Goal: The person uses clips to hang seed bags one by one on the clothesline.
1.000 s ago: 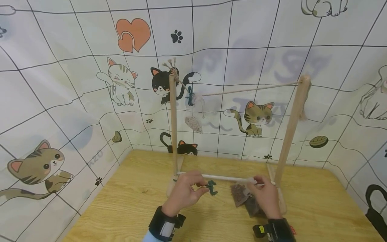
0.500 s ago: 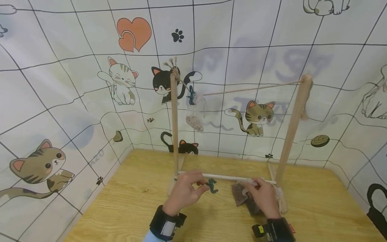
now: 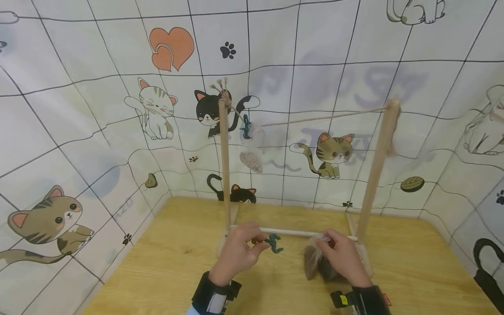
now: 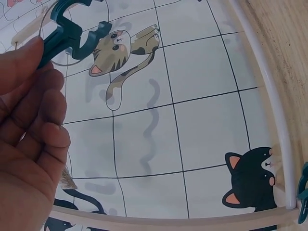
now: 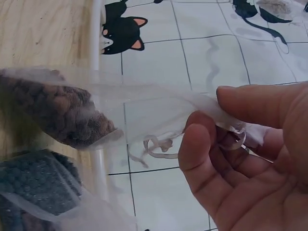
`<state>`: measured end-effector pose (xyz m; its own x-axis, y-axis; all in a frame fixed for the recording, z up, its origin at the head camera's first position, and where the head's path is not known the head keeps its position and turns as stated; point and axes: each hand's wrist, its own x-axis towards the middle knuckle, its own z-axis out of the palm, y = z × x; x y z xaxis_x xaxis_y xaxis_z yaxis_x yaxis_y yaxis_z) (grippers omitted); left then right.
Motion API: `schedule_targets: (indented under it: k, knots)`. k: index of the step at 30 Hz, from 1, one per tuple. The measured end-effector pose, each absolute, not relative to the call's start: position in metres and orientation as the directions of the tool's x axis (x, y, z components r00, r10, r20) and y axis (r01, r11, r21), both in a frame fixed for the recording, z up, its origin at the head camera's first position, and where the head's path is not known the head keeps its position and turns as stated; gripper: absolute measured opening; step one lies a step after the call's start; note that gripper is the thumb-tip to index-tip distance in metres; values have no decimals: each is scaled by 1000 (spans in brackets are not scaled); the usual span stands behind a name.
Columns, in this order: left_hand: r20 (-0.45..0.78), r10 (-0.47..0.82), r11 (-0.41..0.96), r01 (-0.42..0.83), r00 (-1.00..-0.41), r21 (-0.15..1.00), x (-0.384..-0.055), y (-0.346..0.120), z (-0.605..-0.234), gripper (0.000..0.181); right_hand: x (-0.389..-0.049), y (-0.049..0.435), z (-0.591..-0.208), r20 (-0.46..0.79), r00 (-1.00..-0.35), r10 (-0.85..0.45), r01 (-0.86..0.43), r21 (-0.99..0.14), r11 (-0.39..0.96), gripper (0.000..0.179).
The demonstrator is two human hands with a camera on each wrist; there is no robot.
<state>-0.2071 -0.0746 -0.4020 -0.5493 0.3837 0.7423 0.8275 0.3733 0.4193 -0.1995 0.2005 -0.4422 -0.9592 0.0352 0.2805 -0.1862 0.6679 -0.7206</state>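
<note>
Over the near part of the table (image 3: 157, 271), the left hand (image 3: 238, 251) is keeping the same narrow grip as a second ago, thumb and fingers pinching a green clip (image 3: 273, 243) whose hooked end is pointing toward the table's right edge. Nearer that edge, the right hand (image 3: 342, 256) is pinching the gathered sheer top of a bag of brown pieces (image 3: 312, 260). This is where the change is showing: half a second ago the bag was lying spread out, and now it is hanging slanted from the fingers, its mesh stretching toward them and its filling slumping into the lower end. Whether that end is touching the table is not clear. Just beside it, a dark-filled bag (image 3: 328, 269) is lying on the table, partly hidden by the right hand.

Beyond the hands, a white rod (image 3: 289, 232) is running low between a left post (image 3: 224, 166) and a right post (image 3: 376, 175), which are standing toward the table's far edge. Above, a cord (image 3: 315, 119) is joining their tops, and, as before, a second green clip (image 3: 246, 127) is holding a pale-filled bag (image 3: 251, 162) there, near the left post. Behind everything, a cat-patterned cloth (image 3: 275, 83) is hanging.
</note>
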Motion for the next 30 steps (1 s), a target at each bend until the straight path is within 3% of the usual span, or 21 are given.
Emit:
schedule_targets:
  k: [6,10,22,30]
  knots:
    - [756,381,389,834,-532,392,-206,-78,-392,15,-199,198,-434,310,-951,10,-230,-725,649,27]
    - [777,399,382,859,-486,341,-209,-79,-378,16,-201,199,-426,300,-954,0,-242,-772,588,33]
    - [820,453,333,919,-351,210,-218,-77,-316,24,-211,195,-380,486,-862,-143,-490,-727,480,13]
    - [817,471,357,919,-333,168,-225,-77,-268,25,-229,195,-347,543,-817,-193,-566,-697,439,11]
